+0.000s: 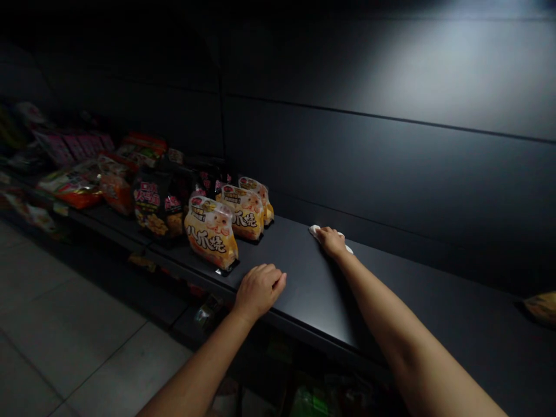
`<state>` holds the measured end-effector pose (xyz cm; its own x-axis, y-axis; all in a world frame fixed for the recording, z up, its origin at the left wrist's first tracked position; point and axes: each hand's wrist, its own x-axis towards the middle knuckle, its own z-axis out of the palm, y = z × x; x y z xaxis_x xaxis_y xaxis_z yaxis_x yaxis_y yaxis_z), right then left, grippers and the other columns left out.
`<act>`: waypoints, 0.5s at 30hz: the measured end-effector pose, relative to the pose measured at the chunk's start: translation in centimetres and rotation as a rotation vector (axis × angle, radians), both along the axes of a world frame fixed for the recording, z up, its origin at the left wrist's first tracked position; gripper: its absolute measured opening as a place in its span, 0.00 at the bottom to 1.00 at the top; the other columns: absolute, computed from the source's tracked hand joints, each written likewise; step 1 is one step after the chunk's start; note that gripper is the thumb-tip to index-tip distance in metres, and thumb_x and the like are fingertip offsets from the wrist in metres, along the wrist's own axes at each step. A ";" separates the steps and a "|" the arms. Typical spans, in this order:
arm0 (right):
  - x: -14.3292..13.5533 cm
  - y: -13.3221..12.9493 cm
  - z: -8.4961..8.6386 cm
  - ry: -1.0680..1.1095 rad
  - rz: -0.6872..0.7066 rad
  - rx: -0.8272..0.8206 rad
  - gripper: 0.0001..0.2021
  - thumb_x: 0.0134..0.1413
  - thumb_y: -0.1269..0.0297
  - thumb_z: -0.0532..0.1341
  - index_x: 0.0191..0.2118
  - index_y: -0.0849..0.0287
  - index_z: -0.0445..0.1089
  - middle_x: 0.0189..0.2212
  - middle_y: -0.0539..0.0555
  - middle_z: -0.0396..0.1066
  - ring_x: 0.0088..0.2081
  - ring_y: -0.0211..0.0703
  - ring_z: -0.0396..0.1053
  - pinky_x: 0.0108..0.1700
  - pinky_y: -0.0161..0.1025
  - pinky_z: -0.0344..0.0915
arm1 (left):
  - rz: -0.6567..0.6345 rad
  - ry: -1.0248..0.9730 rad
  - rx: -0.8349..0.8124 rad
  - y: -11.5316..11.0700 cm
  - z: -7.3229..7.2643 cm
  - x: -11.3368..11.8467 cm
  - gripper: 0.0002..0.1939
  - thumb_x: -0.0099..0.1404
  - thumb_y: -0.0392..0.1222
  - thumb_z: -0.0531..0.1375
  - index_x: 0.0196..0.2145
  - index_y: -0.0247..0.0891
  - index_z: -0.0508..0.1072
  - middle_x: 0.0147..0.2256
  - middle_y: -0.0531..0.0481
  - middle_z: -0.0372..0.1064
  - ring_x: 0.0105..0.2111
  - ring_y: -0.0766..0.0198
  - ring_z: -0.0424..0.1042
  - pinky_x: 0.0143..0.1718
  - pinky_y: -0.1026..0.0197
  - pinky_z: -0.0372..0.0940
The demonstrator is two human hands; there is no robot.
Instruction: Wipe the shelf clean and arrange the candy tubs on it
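Observation:
My right hand (332,240) presses a white cloth (314,230) onto the dark shelf (304,284), close to the back panel. Its fingers are closed over the cloth, which sticks out on both sides. My left hand (259,288) rests at the shelf's front edge with its fingers curled together; whether anything is under them is hidden. Just left of it stands a yellow snack bag (211,233) with large dark characters. Two similar bags (244,213) stand behind that one, nearer the back panel.
Black snack bags (156,205), an orange bag (116,188) and pink packages (78,145) line the shelf to the left. A yellow package (542,306) lies at the far right. Goods sit on a lower shelf, above a tiled floor (87,324).

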<state>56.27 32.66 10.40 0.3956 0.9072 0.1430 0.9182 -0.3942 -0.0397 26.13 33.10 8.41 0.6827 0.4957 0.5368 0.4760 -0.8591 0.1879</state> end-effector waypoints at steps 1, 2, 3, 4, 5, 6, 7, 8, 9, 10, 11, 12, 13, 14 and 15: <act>0.0 0.6 0.0 0.003 -0.011 0.001 0.20 0.69 0.57 0.43 0.59 0.47 0.64 0.54 0.61 0.66 0.53 0.55 0.63 0.50 0.51 0.56 | -0.005 -0.003 0.001 0.0 0.0 0.0 0.17 0.72 0.44 0.49 0.26 0.42 0.67 0.27 0.51 0.66 0.31 0.62 0.65 0.36 0.58 0.58; -0.2 1.1 0.0 0.004 -0.017 0.001 0.21 0.69 0.57 0.42 0.59 0.48 0.64 0.54 0.62 0.66 0.53 0.56 0.62 0.50 0.52 0.56 | -0.009 -0.005 0.001 0.1 -0.1 -0.1 0.17 0.72 0.44 0.48 0.25 0.42 0.67 0.27 0.51 0.66 0.31 0.62 0.65 0.36 0.58 0.58; -0.6 1.3 0.0 0.004 -0.016 0.000 0.21 0.69 0.58 0.42 0.59 0.48 0.64 0.54 0.62 0.65 0.53 0.57 0.62 0.50 0.52 0.56 | -0.013 -0.006 0.000 0.1 0.0 -0.1 0.17 0.72 0.44 0.48 0.25 0.42 0.66 0.27 0.51 0.66 0.31 0.62 0.65 0.36 0.58 0.58; -1.3 1.4 0.0 0.002 -0.006 -0.002 0.21 0.69 0.58 0.42 0.60 0.47 0.63 0.54 0.62 0.65 0.54 0.57 0.62 0.50 0.52 0.56 | -0.017 -0.008 -0.002 0.0 0.0 -0.1 0.17 0.72 0.44 0.48 0.25 0.42 0.66 0.27 0.51 0.66 0.31 0.62 0.65 0.36 0.58 0.58; -2.2 1.3 -0.1 -0.001 0.011 -0.004 0.20 0.69 0.58 0.43 0.60 0.47 0.63 0.54 0.61 0.65 0.54 0.56 0.61 0.50 0.52 0.56 | -0.021 -0.012 -0.005 0.0 0.1 -0.2 0.17 0.72 0.44 0.48 0.26 0.42 0.66 0.28 0.51 0.66 0.32 0.62 0.65 0.36 0.58 0.58; -3.3 1.1 -0.1 -0.005 0.034 -0.009 0.20 0.69 0.59 0.44 0.60 0.45 0.63 0.54 0.60 0.65 0.54 0.55 0.61 0.51 0.51 0.55 | -0.023 -0.018 -0.008 -0.1 0.1 -0.3 0.17 0.72 0.44 0.48 0.26 0.42 0.66 0.28 0.51 0.66 0.32 0.62 0.65 0.36 0.57 0.58; -4.6 0.7 -0.1 -0.010 0.067 -0.015 0.19 0.69 0.59 0.44 0.60 0.44 0.62 0.55 0.58 0.65 0.54 0.54 0.61 0.51 0.49 0.55 | -0.027 -0.028 -0.012 -0.1 0.2 -0.4 0.17 0.72 0.44 0.47 0.26 0.42 0.66 0.28 0.51 0.66 0.32 0.61 0.65 0.37 0.57 0.58; -6.0 0.1 -0.1 -0.013 0.114 -0.018 0.18 0.69 0.59 0.45 0.59 0.42 0.62 0.55 0.56 0.65 0.54 0.53 0.61 0.52 0.48 0.54 | -0.034 -0.041 -0.016 -0.2 0.3 -0.5 0.17 0.72 0.44 0.47 0.27 0.42 0.67 0.29 0.50 0.67 0.33 0.61 0.65 0.37 0.57 0.58; -7.5 -0.7 0.0 -0.013 0.174 -0.016 0.18 0.69 0.59 0.46 0.59 0.42 0.62 0.56 0.55 0.65 0.55 0.52 0.61 0.52 0.47 0.54 | -0.039 -0.057 -0.018 -0.3 0.4 -0.6 0.17 0.72 0.44 0.47 0.27 0.41 0.67 0.29 0.50 0.67 0.34 0.61 0.65 0.38 0.57 0.58; -9.0 -1.5 0.0 -0.007 0.243 -0.010 0.18 0.69 0.59 0.46 0.59 0.42 0.62 0.56 0.54 0.64 0.55 0.51 0.61 0.53 0.47 0.53 | -0.044 -0.077 -0.019 -0.3 0.5 -0.7 0.17 0.72 0.44 0.46 0.28 0.41 0.68 0.30 0.49 0.68 0.34 0.60 0.65 0.40 0.57 0.59; -10.5 -2.5 0.0 0.004 0.319 0.000 0.18 0.69 0.59 0.47 0.60 0.43 0.62 0.57 0.54 0.64 0.54 0.50 0.61 0.53 0.46 0.53 | -0.046 -0.100 -0.019 -0.4 0.5 -0.9 0.16 0.72 0.43 0.46 0.30 0.41 0.68 0.31 0.49 0.68 0.35 0.60 0.65 0.41 0.56 0.59; -11.9 -3.5 0.1 0.020 0.393 0.012 0.17 0.69 0.60 0.47 0.60 0.44 0.62 0.56 0.55 0.64 0.54 0.50 0.61 0.53 0.46 0.53 | -0.051 -0.126 -0.019 -0.5 0.5 -1.1 0.16 0.72 0.43 0.46 0.31 0.41 0.69 0.32 0.48 0.69 0.36 0.59 0.65 0.42 0.56 0.59; -13.2 -4.6 0.1 0.037 0.462 0.021 0.17 0.69 0.60 0.48 0.59 0.46 0.63 0.55 0.55 0.65 0.53 0.50 0.61 0.52 0.46 0.53 | -0.059 -0.156 -0.019 -0.6 0.5 -1.2 0.15 0.72 0.42 0.45 0.33 0.40 0.69 0.33 0.47 0.69 0.38 0.58 0.65 0.44 0.55 0.59; -14.4 -5.7 0.1 0.054 0.519 0.026 0.16 0.69 0.61 0.49 0.58 0.47 0.64 0.54 0.56 0.66 0.52 0.49 0.61 0.52 0.46 0.53 | -0.074 -0.188 -0.020 -0.7 0.5 -1.4 0.15 0.72 0.42 0.45 0.34 0.40 0.69 0.35 0.46 0.69 0.39 0.57 0.65 0.45 0.54 0.59; -15.4 -6.7 0.1 0.068 0.570 0.028 0.15 0.68 0.62 0.51 0.57 0.48 0.65 0.52 0.56 0.67 0.51 0.48 0.61 0.51 0.45 0.53 | -0.099 -0.220 -0.021 -0.7 0.5 -1.6 0.15 0.72 0.42 0.45 0.36 0.40 0.69 0.36 0.46 0.69 0.40 0.57 0.65 0.47 0.53 0.58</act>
